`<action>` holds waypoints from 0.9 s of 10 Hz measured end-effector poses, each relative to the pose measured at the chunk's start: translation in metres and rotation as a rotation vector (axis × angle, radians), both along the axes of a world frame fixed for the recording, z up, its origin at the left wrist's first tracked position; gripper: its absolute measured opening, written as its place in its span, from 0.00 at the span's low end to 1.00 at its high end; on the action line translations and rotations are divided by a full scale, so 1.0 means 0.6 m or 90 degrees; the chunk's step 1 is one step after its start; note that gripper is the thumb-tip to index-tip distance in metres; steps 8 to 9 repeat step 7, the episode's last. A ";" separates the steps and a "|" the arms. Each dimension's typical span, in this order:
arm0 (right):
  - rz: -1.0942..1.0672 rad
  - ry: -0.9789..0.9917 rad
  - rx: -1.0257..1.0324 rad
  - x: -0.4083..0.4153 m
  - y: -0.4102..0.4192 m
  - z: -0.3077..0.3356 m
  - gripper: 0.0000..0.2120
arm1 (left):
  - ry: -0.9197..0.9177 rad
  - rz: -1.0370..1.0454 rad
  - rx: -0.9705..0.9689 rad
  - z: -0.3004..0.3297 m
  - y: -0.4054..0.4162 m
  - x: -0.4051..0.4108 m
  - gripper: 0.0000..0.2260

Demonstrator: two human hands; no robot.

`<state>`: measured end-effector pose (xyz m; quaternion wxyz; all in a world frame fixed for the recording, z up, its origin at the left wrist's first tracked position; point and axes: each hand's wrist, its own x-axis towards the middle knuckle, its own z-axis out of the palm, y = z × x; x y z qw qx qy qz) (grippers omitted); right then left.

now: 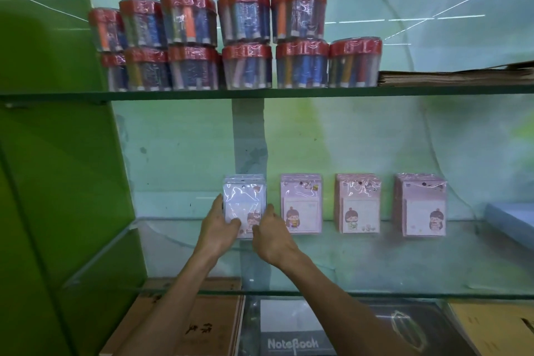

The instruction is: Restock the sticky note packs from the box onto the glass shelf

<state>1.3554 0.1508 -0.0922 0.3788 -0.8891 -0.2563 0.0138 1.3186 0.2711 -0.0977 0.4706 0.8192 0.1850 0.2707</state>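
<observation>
- Far left we note a green side panel (57,153) bounding the shelving.
- Upper glass shelf (289,93): red-lidded tubs of pens (245,37), shrink-wrapped and stacked two high, run from the left to past the middle; a flat stack of brown paper (456,76) lies to their right.
- Middle glass shelf (346,257): our left hand (219,228) grips the left edge of the leftmost sticky note packs (245,205), thumb across the lower front.
- Our right hand (271,235) pinches the same bundle at its lower right edge, fingers curled round it. The bundle stands upright near the back wall, its wrapper glaring white.
- To its right we count three more upright stacks, spaced apart: second stack (301,206), third stack (357,206), fourth stack (422,209), all pink with a cartoon child on the front.
- At the far right edge, a pale blue flat item (511,218) rests on the same shelf.
- Below the glass: brown-covered books (179,324) at left, a dark notebook (291,341) lettered "NoteBook" in the middle, a yellow cover (497,326) at right.
</observation>
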 end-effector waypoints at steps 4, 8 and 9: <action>-0.052 -0.028 -0.022 0.007 0.032 0.000 0.32 | -0.039 -0.007 0.052 -0.002 0.008 0.009 0.23; -0.053 -0.048 0.010 -0.007 0.011 0.009 0.26 | -0.050 -0.010 0.031 0.002 0.013 -0.003 0.16; -0.053 -0.048 0.010 -0.007 0.011 0.009 0.26 | -0.050 -0.010 0.031 0.002 0.013 -0.003 0.16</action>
